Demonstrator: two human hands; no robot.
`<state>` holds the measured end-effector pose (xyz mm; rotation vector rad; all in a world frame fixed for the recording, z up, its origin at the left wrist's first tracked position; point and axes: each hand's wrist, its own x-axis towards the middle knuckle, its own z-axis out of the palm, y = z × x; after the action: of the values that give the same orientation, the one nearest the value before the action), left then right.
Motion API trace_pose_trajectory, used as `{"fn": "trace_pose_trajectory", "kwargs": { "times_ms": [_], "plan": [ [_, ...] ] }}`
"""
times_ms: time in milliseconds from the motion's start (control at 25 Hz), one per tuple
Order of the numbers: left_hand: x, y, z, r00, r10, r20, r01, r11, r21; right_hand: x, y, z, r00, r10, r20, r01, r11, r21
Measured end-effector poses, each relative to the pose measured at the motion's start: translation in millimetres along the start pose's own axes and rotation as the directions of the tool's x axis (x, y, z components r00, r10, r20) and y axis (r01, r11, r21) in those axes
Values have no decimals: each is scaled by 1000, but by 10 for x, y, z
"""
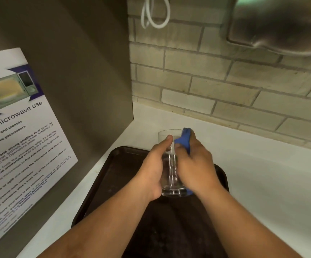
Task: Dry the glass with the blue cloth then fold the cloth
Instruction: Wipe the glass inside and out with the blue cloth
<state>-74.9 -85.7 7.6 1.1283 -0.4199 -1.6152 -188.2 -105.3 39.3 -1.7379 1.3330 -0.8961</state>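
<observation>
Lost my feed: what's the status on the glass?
Left hand holds glass over tray. Right hand presses blue cloth on it. Nothing in the way.

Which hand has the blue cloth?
The right hand presses the blue cloth against the glass. The left hand only grips the glass.

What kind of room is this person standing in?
Probably a shared workplace or canteen kitchenette: a microwave-use notice is posted on the side panel, a brown tray lies on a white counter, and the wall is tiled.
</observation>
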Motion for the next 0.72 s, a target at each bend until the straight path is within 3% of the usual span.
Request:
{"fn": "trace_pose_trajectory", "kwargs": {
  "times_ms": [40,120,240,320,440,560,720],
  "plan": [
    [-4,34,-3,1000,-4,15,5,1000,-21,75,-30,-58,996,89,11,-90,989,117],
    [0,131,2,1000,0,3,1,999,-51,-18,8,-86,988,147,49,-154,973,171],
    [28,163,-38,994,18,-108,-21,999,-29,-467,125,91,990,-48,135,61,993,-98],
    [-1,108,-27,997,-5,-72,2,999,-38,-424,120,125,986,-139,91,152,977,-151],
    [-36,22,-33,999,5,50,0,996,-92,-2,-2,-1,999,-18,-33,19,999,26],
    [-32,41,-78,995,57,80,-48,993,-106,178,-93,-70,997,77,-23,-70,974,215],
    [-31,92,-22,999,48,-18,-50,994,-97,105,2,-59,986,167,12,-164,955,247]
  ]
}}
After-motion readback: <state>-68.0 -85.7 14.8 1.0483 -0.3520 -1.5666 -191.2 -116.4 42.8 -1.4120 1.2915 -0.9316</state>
